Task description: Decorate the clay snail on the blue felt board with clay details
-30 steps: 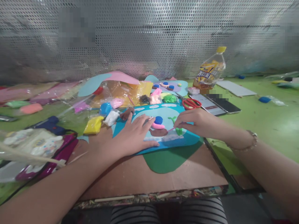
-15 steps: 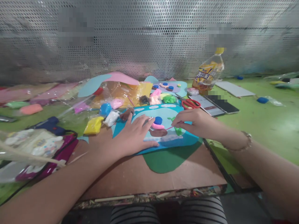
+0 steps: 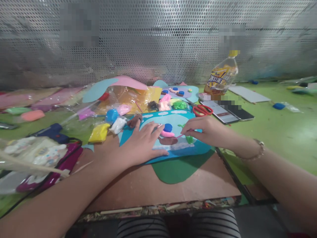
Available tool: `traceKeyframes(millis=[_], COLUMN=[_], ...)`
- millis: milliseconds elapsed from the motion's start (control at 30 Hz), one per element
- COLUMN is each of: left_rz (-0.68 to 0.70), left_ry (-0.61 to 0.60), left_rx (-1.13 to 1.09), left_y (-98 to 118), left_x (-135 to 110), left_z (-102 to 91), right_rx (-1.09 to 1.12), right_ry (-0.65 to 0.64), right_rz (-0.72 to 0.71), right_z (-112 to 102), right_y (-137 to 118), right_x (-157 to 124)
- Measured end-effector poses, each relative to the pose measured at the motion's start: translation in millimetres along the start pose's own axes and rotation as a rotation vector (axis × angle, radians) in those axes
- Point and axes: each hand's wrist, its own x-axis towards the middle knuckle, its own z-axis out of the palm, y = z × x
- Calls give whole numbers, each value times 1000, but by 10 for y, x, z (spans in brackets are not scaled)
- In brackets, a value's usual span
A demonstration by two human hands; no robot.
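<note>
My left hand (image 3: 141, 142) is lying open, palm down and fingers spread, over the left part of the blue card (image 3: 188, 152); its fingertips are reaching close to the pink clay roll (image 3: 167, 134) and the blue clay disc (image 3: 168, 127); my right hand (image 3: 206, 129) is pinching a thin pink stick (image 3: 178, 136) between thumb and fingers, its far end pointing at the roll; whether it is a tool or a clay strand, I cannot tell. The card is lying in front of me, partly over a green sheet (image 3: 175, 173) on the brown board (image 3: 198, 190); the brown clay patch (image 3: 168, 141) is sitting just below the roll, and the green clay sprig (image 3: 189, 139) is standing out under my right fingers. I am judging that steadiness is counting most: the left palm is serving best by bearing down evenly, clear of the soft clay; the pinch is working best while staying light, low and near the tip; my knuckles are needing care around the sprig, since a brush could be smearing it.
</note>
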Motion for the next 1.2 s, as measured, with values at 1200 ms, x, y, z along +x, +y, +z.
traceKeyframes(millis=[1200], left_rz=[-6], left_ry=[14], left_rx=[15], left_y=[19], left_x=[-1], left_z=[1], right_rx=[124], right_ry=[148], right_rz=[46], right_z=[266], right_y=[-245], right_x=[117])
